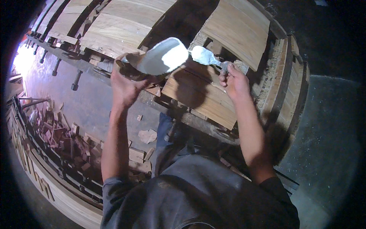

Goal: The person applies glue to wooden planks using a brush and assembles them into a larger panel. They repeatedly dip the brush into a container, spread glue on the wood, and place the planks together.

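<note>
My left hand (127,84) is closed around the side of a tub (148,63), brown and stained outside. The tub tilts, and its mouth shows a bright white inside that looks like glue or paint. To its right, my right hand (237,83) grips the short handle of a flat brush (204,56) between thumb and fingers. White stuff coats the brush head, whose tip is at the tub's rim; whether they touch I cannot tell. Below both lies a wooden panel (213,105), with the tub's shadow across it.
More glued-up wooden panels (114,32) and another board (238,30) rest on a metal clamping rack (57,49) with hanging bolts. Wood offcuts (76,143) are heaped at the lower left beside a second clamp rack holding boards (49,187). Stacked timber edges (280,87) stand at right.
</note>
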{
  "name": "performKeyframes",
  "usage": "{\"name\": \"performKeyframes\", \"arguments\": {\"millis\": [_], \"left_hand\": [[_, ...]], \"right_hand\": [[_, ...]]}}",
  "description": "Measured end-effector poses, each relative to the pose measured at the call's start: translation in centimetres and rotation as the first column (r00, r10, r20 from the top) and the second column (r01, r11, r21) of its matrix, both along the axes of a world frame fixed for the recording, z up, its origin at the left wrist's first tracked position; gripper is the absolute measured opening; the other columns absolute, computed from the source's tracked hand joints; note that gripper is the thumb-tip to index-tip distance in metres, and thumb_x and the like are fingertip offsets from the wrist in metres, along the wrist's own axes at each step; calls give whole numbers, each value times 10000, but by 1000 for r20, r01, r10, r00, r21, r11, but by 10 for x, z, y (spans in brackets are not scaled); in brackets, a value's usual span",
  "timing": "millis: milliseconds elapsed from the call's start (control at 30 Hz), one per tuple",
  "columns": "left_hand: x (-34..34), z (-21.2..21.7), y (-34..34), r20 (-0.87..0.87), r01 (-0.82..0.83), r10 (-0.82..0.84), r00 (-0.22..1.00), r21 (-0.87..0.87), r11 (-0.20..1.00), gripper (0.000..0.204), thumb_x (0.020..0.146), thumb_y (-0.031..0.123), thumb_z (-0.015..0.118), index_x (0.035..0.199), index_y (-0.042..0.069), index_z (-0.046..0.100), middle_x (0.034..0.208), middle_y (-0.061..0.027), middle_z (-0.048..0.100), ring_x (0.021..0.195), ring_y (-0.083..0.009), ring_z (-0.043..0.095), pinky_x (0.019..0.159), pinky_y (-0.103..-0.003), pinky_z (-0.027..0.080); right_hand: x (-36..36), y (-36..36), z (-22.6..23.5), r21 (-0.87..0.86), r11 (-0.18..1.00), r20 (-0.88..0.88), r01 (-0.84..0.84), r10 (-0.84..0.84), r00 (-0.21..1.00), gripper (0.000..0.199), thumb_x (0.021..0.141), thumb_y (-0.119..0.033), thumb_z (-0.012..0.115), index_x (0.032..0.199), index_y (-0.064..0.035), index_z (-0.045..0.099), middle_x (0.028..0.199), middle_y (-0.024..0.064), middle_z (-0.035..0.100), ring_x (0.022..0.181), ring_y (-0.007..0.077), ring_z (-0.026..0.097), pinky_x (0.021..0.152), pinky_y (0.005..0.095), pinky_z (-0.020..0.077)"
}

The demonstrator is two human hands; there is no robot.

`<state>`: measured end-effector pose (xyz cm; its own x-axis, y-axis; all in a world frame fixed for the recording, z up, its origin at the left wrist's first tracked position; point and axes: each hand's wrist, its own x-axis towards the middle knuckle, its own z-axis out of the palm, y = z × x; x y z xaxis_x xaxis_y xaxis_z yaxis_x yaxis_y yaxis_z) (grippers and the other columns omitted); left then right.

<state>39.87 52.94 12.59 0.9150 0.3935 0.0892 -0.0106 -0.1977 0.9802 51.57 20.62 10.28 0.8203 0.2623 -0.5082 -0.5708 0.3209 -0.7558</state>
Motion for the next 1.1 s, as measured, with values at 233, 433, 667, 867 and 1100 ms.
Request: {"name": "performKeyframes", "arguments": {"millis": [233,433,667,867,1100], "left_hand": [[33,-40,65,-117,-196,214,970,151,969,600,591,35,848,1114,-17,556,1026,-97,654,922,-178,627,834,-324,519],[57,-96,129,-111,-273,332,937,363,891,662,607,18,834,1190,5,522,1099,-93,633,995,-205,617,867,-316,512],[56,-119,163,-122,-283,371,920,449,848,682,581,112,882,1149,14,518,1025,-92,654,936,-207,637,834,-333,507],[54,-104,157,-204,-172,197,959,131,976,669,653,66,834,1211,-12,473,1069,-121,626,953,-229,627,826,-333,511],[44,-105,148,-179,-244,288,941,231,942,802,710,61,786,1359,-69,332,1144,-188,598,1023,-281,604,940,-373,472]], "right_hand": [[19,29,-19,-420,900,259,115,-2,966,160,954,-180,579,1010,-36,619,757,55,602,607,136,543,527,260,388],[25,52,-25,-679,706,449,201,184,874,133,927,-162,634,990,-55,682,752,38,617,612,101,567,549,247,450],[12,42,-3,-822,477,508,311,368,778,147,879,-141,659,969,-27,677,792,58,662,726,130,587,703,288,484],[-5,-16,0,-847,421,488,326,369,791,145,876,-123,650,979,-23,668,864,89,683,824,145,601,800,295,475],[-23,-83,8,-883,326,437,339,305,846,130,881,-114,636,985,-40,660,885,103,692,832,173,628,809,309,480]]}}
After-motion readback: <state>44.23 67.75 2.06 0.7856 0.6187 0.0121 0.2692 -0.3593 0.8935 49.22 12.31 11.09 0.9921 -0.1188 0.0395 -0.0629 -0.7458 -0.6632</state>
